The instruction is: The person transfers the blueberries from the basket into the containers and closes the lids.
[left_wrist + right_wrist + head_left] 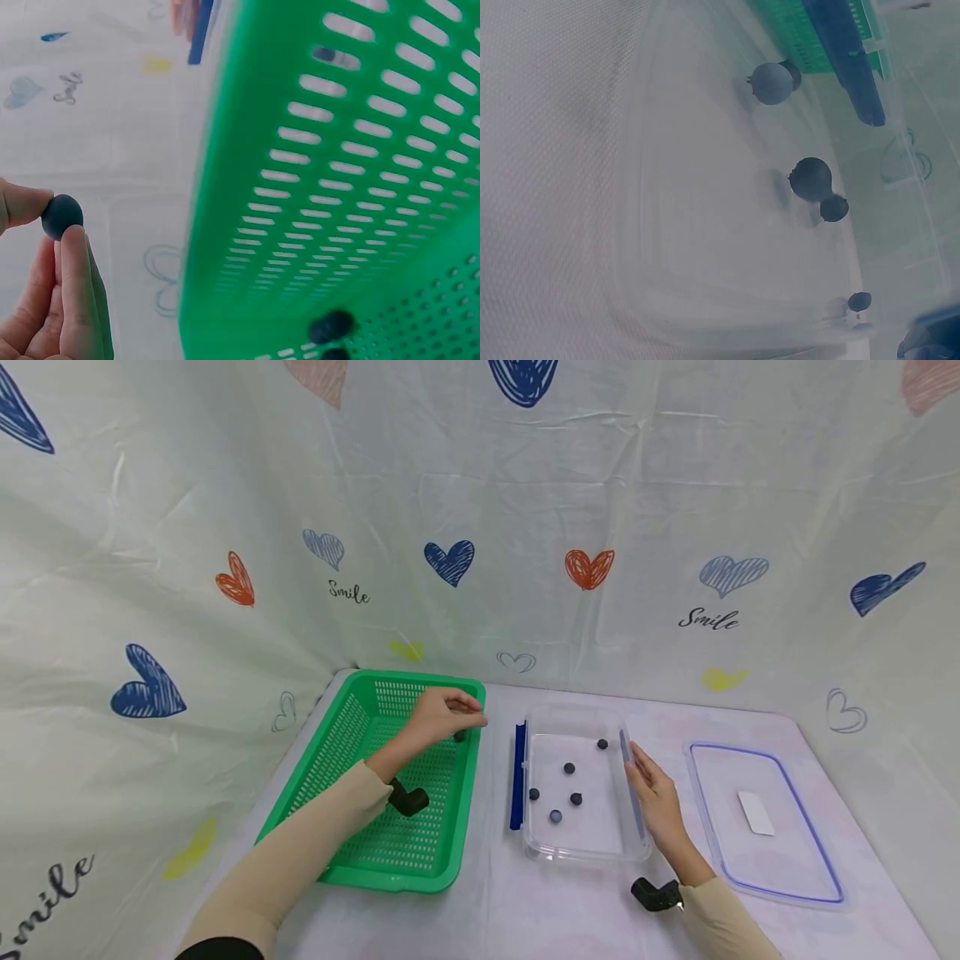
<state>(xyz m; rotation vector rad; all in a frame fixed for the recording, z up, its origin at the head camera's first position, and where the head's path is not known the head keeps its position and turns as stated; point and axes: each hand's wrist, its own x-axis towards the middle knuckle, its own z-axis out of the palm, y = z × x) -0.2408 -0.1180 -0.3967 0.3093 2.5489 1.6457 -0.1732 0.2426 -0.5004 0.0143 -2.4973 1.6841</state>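
My left hand (444,717) is over the far right part of the green basket (467,827). Its thumb and fingertips pinch a dark blueberry (62,217), seen clearly in the left wrist view. Beneath that hand, other blueberries (331,327) lie in the basket. To the right stands a clear plastic container (585,853), its blue side flap (517,777) folded out on the left. Several blueberries (576,799) are spread over its floor. My right hand (657,797) rests against the container's right side, fingers extended along the flap there.
A clear lid (795,868) with a blue seal and a white label (755,812) lies flat at the right. Behind the table hangs a white sheet (645,510) printed with hearts. Dark wrist cameras (656,894) sit on both forearms.
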